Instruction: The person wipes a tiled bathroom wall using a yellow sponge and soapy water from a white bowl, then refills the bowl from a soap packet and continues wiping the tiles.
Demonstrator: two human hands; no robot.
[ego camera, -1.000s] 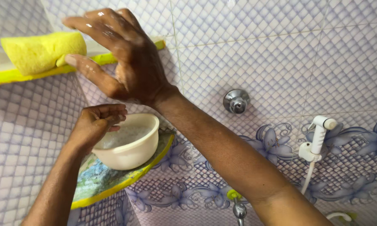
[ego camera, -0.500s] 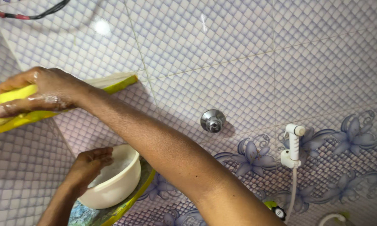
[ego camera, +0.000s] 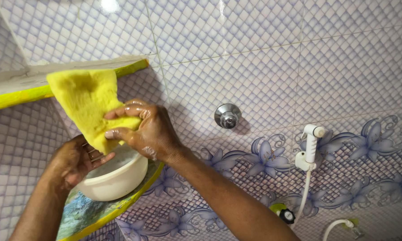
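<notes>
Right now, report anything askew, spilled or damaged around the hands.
Nothing stands out. The right hand grips a yellow sponge above the white bowl, which sits level on the corner shelf under the left hand. No spill or breakage shows.

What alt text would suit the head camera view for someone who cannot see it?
The right hand holds a yellow sponge above a white bowl, which the left hand steadies on a corner shelf. Behind is a tiled wall with a hand sprayer.
</notes>
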